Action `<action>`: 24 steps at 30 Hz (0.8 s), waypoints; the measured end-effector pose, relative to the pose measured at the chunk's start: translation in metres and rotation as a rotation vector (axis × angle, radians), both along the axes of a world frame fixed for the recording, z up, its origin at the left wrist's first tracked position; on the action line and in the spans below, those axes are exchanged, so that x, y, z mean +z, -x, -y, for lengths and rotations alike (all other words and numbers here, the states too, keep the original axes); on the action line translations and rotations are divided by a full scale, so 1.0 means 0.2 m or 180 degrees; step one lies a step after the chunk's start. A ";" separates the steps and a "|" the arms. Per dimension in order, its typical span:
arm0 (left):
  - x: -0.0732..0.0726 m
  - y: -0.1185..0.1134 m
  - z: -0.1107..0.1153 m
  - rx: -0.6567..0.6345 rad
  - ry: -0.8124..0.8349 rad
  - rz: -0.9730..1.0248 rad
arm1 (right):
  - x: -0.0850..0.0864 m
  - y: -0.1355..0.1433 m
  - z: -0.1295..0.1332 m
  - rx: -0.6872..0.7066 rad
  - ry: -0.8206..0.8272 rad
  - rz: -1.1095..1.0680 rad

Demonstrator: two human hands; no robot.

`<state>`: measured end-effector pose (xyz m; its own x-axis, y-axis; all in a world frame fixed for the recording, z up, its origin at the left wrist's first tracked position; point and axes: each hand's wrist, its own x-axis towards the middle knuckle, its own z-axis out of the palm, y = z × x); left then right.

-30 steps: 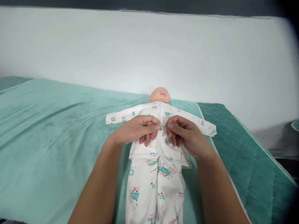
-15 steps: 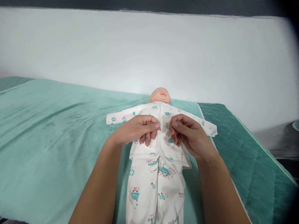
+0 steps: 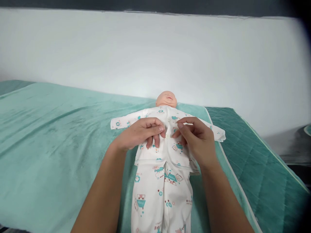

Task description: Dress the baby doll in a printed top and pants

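A baby doll (image 3: 166, 99) lies face up in a white printed shirt (image 3: 155, 113) with a buttoned front and matching trousers (image 3: 161, 197). My left hand (image 3: 148, 132) is over the shirt's chest, just left of the front placket. Its thumb and forefinger are pinched together at the placket; whether cloth is between them is hidden. Right of the placket, my right hand (image 3: 194, 134) hovers over the shirt with thumb and fingers apart, holding nothing. A small pale button (image 3: 167, 136) shows on the placket between the two hands.
A light green blanket (image 3: 60, 139) spreads under the doll. Darker green quilted bedding (image 3: 257, 161) is at the right. Behind the doll's head stands a white wall (image 3: 150, 55). Part of a round object (image 3: 307, 130) shows at the far right edge.
My right hand has let its fingers come apart and has turned slightly, its forefinger now straighter. My left fingers have shifted a little up and left. The doll has stayed in place.
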<state>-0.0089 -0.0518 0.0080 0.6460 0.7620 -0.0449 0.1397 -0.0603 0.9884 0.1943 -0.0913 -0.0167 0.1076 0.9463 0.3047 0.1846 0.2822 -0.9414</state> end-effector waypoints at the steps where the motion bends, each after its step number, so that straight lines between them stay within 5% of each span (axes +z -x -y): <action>1: 0.00 0.00 0.00 0.0021 0.0014 0.0057 | 0.00 0.00 0.00 -0.0040 -0.0006 0.0150; 9: 0.01 -0.02 0.01 0.0197 0.0027 0.0188 | -0.01 0.00 0.01 0.0041 -0.0196 0.0580; 16: 0.00 -0.02 0.01 0.0155 -0.0023 0.0251 | -0.02 0.01 -0.01 -0.0113 -0.0260 -0.0192; 24: -0.04 -0.05 -0.02 0.1034 -0.0623 0.0579 | -0.03 0.01 -0.05 -0.0568 -0.0720 0.0015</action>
<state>0.0006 -0.0477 0.0001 0.3548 0.9102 0.2138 0.0065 -0.2310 0.9729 0.1931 -0.0814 -0.0226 0.2644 0.8205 0.5068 0.2544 0.4475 -0.8573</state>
